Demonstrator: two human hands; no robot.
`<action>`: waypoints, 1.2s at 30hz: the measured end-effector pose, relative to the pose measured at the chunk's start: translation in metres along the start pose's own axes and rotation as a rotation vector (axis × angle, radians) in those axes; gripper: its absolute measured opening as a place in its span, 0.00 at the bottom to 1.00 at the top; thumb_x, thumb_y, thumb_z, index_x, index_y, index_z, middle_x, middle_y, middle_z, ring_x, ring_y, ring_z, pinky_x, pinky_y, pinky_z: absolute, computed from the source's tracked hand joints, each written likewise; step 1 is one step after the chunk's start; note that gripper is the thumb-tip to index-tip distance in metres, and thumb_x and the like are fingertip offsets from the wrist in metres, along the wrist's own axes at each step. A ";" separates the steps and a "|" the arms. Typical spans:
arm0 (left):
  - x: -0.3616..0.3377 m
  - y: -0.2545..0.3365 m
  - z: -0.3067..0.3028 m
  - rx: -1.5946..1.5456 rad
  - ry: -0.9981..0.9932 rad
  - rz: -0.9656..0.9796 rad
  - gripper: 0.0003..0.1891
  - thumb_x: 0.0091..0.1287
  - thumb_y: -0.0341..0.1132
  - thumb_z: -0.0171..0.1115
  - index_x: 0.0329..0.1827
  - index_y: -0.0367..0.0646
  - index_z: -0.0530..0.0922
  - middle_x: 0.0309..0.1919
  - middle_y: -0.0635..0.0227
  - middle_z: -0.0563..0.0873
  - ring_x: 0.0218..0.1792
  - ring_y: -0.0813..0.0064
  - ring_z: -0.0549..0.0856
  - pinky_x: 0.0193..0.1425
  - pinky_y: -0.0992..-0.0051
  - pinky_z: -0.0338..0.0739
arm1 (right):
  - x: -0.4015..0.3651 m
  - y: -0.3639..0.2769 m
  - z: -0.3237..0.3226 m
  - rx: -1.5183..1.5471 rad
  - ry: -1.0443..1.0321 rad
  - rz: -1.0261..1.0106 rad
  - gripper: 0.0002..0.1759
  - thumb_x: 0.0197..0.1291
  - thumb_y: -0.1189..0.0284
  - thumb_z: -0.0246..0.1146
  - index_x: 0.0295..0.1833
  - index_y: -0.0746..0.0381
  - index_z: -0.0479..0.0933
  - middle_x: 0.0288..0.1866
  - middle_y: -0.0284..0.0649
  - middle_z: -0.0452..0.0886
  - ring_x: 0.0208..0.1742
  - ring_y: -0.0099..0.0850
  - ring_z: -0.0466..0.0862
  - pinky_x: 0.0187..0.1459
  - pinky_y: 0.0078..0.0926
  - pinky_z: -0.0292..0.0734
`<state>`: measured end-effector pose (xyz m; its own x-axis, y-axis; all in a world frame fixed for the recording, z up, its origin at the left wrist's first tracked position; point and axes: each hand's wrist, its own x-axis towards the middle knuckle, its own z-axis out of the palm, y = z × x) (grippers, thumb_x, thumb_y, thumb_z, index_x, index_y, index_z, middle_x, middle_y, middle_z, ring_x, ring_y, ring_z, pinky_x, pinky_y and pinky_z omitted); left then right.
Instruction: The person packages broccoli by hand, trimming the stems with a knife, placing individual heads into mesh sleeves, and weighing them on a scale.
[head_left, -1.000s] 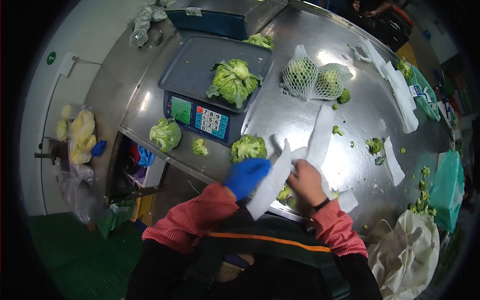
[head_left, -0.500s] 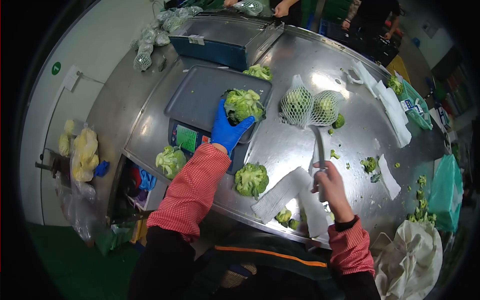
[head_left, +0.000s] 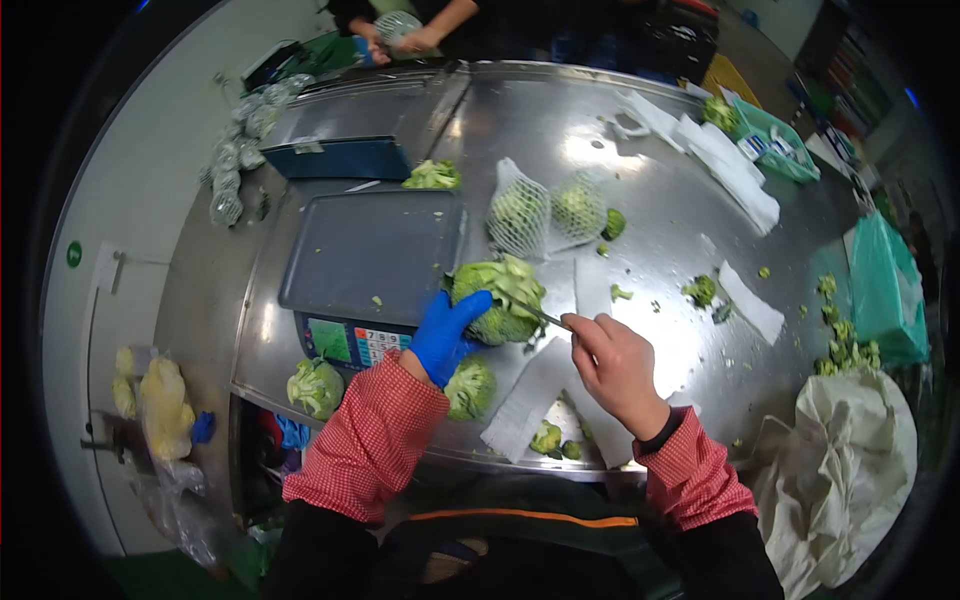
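Observation:
My left hand [head_left: 443, 335], in a blue glove, grips a broccoli head [head_left: 500, 296] above the steel table, its cut stalk side facing up. My right hand [head_left: 613, 366] is bare and closed round a knife [head_left: 541, 315], whose blade meets the broccoli's right side. The scale's grey tray [head_left: 375, 258] lies to the left with only small crumbs on it. Below my left hand sits another broccoli head [head_left: 470, 388], and one more [head_left: 316, 388] rests beside the scale display [head_left: 328, 341]. Two netted broccoli heads [head_left: 519, 208] [head_left: 578, 207] stand behind the held one.
White foam sleeves [head_left: 527, 400] lie near the front edge, others [head_left: 727, 170] at the back right. Broccoli scraps [head_left: 700, 291] are scattered on the right. A green basket [head_left: 775, 140], green bag [head_left: 888, 290] and white sack [head_left: 840, 465] line the right side. Another person's hands [head_left: 422, 40] hold netted produce at the back.
My left hand has lifted the broccoli off the scale tray and brought it right and nearer. My right hand has raised the knife to it. The camera view has shifted.

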<state>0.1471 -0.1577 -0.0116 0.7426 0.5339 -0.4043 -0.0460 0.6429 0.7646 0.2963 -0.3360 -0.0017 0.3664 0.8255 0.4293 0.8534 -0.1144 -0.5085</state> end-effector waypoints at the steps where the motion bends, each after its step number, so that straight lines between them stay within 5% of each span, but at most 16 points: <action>1: -0.002 -0.011 0.006 0.021 -0.036 -0.039 0.26 0.64 0.34 0.61 0.64 0.42 0.64 0.55 0.61 0.77 0.53 0.64 0.80 0.53 0.62 0.79 | -0.004 0.001 -0.005 -0.086 -0.003 -0.037 0.11 0.54 0.75 0.61 0.44 0.56 0.77 0.24 0.38 0.71 0.24 0.35 0.75 0.26 0.31 0.70; 8: 0.000 -0.046 0.055 0.016 -0.219 -0.292 0.26 0.64 0.37 0.61 0.64 0.42 0.66 0.55 0.60 0.77 0.53 0.64 0.80 0.53 0.62 0.79 | -0.045 0.058 -0.025 -0.270 -0.039 0.000 0.07 0.49 0.72 0.63 0.32 0.57 0.72 0.25 0.37 0.72 0.27 0.34 0.78 0.27 0.32 0.73; 11: 0.000 -0.062 0.063 0.048 -0.193 -0.229 0.28 0.63 0.36 0.61 0.65 0.42 0.64 0.56 0.59 0.76 0.55 0.62 0.79 0.53 0.61 0.79 | -0.089 0.121 -0.022 -0.357 -0.106 0.163 0.04 0.52 0.72 0.61 0.33 0.58 0.73 0.26 0.40 0.76 0.28 0.37 0.80 0.29 0.33 0.74; 13: 0.004 -0.048 0.068 0.101 -0.250 -0.086 0.32 0.61 0.33 0.62 0.68 0.40 0.61 0.58 0.59 0.75 0.57 0.65 0.77 0.58 0.66 0.76 | -0.136 0.164 -0.030 -0.320 -0.099 0.526 0.03 0.55 0.71 0.59 0.35 0.58 0.74 0.28 0.43 0.78 0.30 0.39 0.81 0.30 0.35 0.75; 17: 0.012 -0.040 0.075 0.390 -0.184 0.035 0.37 0.59 0.31 0.65 0.71 0.39 0.56 0.59 0.61 0.73 0.58 0.70 0.75 0.62 0.73 0.71 | -0.111 0.116 -0.053 -0.114 0.108 0.343 0.04 0.56 0.71 0.59 0.37 0.57 0.76 0.28 0.41 0.78 0.29 0.39 0.80 0.30 0.34 0.74; 22: 0.016 -0.036 0.085 0.565 -0.175 0.035 0.38 0.61 0.35 0.66 0.71 0.38 0.56 0.59 0.60 0.74 0.58 0.70 0.76 0.60 0.73 0.73 | -0.074 0.073 -0.084 -0.228 -0.040 0.002 0.05 0.49 0.72 0.64 0.32 0.55 0.73 0.23 0.35 0.70 0.24 0.33 0.76 0.24 0.30 0.70; 36: 0.001 -0.029 0.081 0.589 -0.232 -0.095 0.29 0.63 0.34 0.62 0.67 0.37 0.65 0.56 0.63 0.78 0.55 0.73 0.77 0.60 0.73 0.71 | -0.064 0.090 -0.074 -0.227 -0.024 -0.088 0.05 0.51 0.71 0.63 0.31 0.57 0.73 0.22 0.35 0.70 0.23 0.34 0.75 0.24 0.32 0.70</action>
<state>0.2029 -0.2201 0.0065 0.8537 0.3145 -0.4151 0.3529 0.2367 0.9052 0.3773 -0.4402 -0.0201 0.2801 0.8503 0.4455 0.9442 -0.1604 -0.2876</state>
